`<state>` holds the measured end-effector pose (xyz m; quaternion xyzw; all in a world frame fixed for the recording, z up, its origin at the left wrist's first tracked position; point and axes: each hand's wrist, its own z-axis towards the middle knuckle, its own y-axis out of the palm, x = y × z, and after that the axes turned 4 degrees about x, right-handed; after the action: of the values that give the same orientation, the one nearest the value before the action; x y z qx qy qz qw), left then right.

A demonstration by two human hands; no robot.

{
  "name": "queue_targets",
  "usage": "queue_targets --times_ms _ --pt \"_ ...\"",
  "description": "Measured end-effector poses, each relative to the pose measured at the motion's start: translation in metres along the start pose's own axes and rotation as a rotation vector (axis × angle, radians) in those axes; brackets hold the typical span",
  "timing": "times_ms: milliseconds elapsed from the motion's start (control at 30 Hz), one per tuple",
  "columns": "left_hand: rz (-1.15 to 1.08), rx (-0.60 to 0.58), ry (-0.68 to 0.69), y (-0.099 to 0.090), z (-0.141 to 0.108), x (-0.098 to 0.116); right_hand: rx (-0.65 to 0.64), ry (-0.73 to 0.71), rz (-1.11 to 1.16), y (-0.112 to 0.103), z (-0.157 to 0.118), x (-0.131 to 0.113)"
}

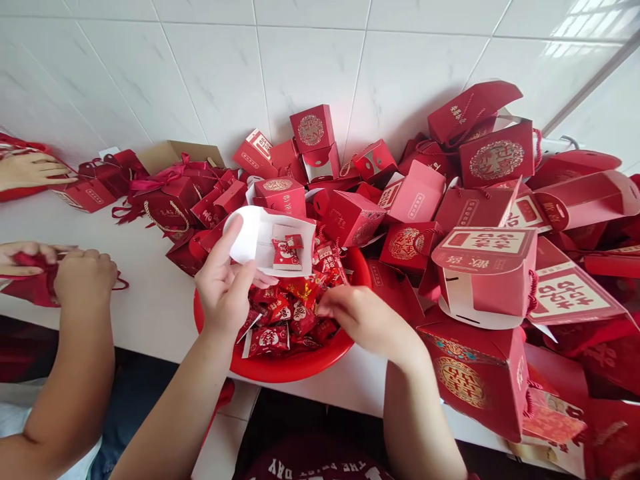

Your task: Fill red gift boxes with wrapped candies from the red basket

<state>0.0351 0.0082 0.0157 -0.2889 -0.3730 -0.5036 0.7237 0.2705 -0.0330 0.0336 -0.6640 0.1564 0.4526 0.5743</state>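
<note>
My left hand grips an open gift box, its white inside facing me and its flap up under my thumb. Red wrapped candies lie inside it. Below the box stands a round red basin full of red-wrapped candies, some with gold print. My right hand reaches over the basin's right side, fingers bent together down at the candies. Whether a candy is between those fingertips is hidden.
Many red gift boxes are heaped along the tiled wall and down the right side. Boxes with ribbons stand at back left. A co-worker's hands handle a dark red item at left; another hand rests farther back on the white table.
</note>
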Motion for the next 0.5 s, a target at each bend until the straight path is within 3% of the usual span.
queue_targets --times_ms 67,133,267,367,500 --pt "0.011 -0.043 -0.019 0.001 -0.001 0.0 -0.149 -0.065 0.011 0.005 -0.009 -0.012" --pt "0.025 -0.064 -0.028 0.002 -0.001 0.001 -0.185 -0.049 -0.133 0.013 -0.012 -0.02" --pt "0.034 -0.074 -0.053 0.005 0.001 0.005 -0.271 0.12 -0.473 0.028 0.0 -0.018" --pt "0.041 -0.089 -0.055 0.005 0.001 0.005 -0.209 0.179 -0.548 0.029 0.011 -0.007" --pt "0.063 -0.082 -0.023 0.006 0.001 0.006 -0.055 0.108 -0.417 0.022 0.011 0.003"
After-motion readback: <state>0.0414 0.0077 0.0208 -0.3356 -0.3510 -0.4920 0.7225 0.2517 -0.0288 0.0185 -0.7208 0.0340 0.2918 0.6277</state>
